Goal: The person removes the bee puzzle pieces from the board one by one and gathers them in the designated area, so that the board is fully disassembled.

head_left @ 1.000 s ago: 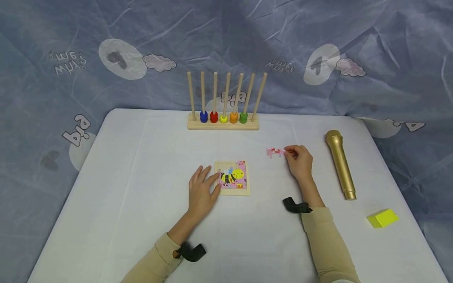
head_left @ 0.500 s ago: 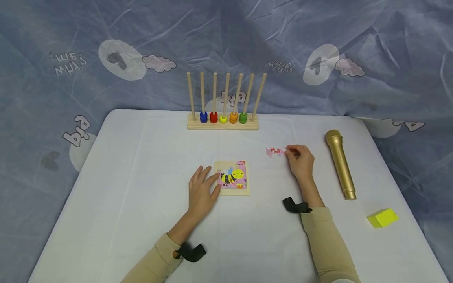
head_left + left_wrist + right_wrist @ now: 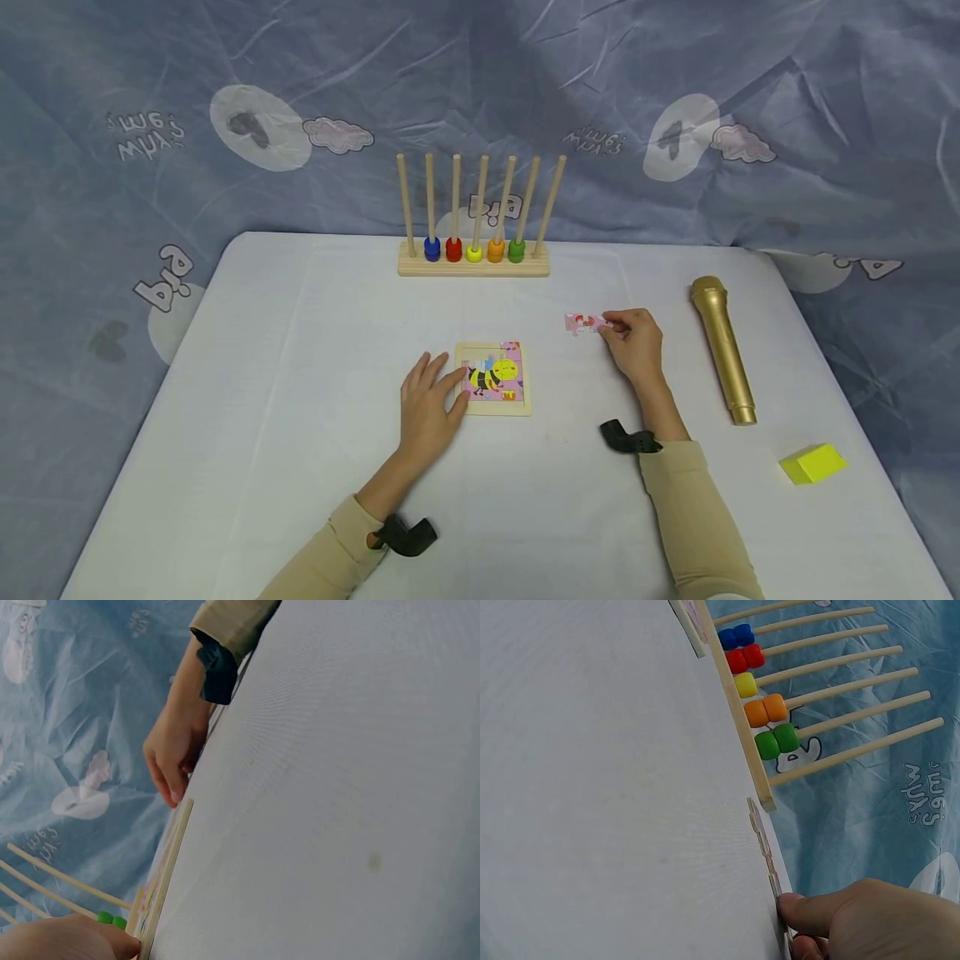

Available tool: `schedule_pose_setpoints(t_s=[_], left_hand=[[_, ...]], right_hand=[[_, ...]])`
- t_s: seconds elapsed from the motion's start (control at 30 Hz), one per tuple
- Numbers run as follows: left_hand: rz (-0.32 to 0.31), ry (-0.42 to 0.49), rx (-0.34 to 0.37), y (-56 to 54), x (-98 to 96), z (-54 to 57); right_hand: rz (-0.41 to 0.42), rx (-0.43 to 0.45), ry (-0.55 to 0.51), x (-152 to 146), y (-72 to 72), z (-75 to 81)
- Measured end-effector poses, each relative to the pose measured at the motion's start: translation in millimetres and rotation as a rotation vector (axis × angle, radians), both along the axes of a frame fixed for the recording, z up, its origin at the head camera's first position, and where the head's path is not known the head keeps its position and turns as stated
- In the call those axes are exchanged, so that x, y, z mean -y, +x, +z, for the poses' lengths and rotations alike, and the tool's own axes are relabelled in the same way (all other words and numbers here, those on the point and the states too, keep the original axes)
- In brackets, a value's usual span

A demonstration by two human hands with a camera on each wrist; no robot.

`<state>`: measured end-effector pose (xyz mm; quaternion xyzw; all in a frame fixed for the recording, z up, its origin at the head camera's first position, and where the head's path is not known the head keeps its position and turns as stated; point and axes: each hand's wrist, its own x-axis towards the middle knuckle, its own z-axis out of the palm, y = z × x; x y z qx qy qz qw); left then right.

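Note:
A square wooden puzzle frame point(image 3: 491, 408) with a bee picture lies mid-table, its upper left part showing bare wood. My left hand point(image 3: 429, 417) rests beside it, fingers spread, with index finger and thumb touching the frame's left edge. To the right of the frame, a short row of joined pink puzzle pieces point(image 3: 581, 323) lies flat on the cloth. My right hand point(image 3: 636, 346) pinches the right end of that row between thumb and index finger. In the right wrist view the thumb sits against the edge of the pieces point(image 3: 763, 844); the fingertips are partly hidden.
A wooden peg rack point(image 3: 472, 268) with coloured beads on several pegs stands at the table's back. To the right lie a gold microphone point(image 3: 723, 350) and a yellow block point(image 3: 812, 463). Behind the table hangs a printed blue-grey cloth point(image 3: 480, 75).
My right hand shifts slightly right along the row, then back left to its end. The left hand and the puzzle frame stay in place.

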<state>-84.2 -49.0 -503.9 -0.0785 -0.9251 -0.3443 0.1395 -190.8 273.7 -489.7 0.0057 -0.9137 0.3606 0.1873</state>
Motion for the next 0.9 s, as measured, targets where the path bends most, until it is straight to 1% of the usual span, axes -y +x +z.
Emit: schedule_pose_setpoints(t_s=[0.1,0.37,0.47,0.6,0.7,0.77,0.9], left_hand=[[0.002,-0.003,-0.003,0.1,0.1,0.1],[0.0,0.002,0.029,1.3,0.2,0.9],[-0.001,0.006,0.027,1.2,0.0,0.2],[0.0,0.009,0.002,0.5,-0.5,-0.1],[0.0,0.012,-0.008,0.5,-0.2,-0.4],[-0.002,0.013,0.003,0.4,0.0,-0.1],[-0.004,0.012,0.023,0.6,0.5,0.7]], right_hand=[[0.001,0.01,-0.004,0,-0.6,0.6],[-0.02,0.05,0.002,2,1.2,0.7],[-0.02,0.058,-0.007,3,1.9,1.5],[-0.029,0.049,-0.013,2,1.7,3.1],[-0.041,0.029,-0.048,3,2.1,5.6],[-0.051,0.021,-0.091,5,2.8,9.5],[-0.055,0.056,-0.185,18,7.2,19.1]])
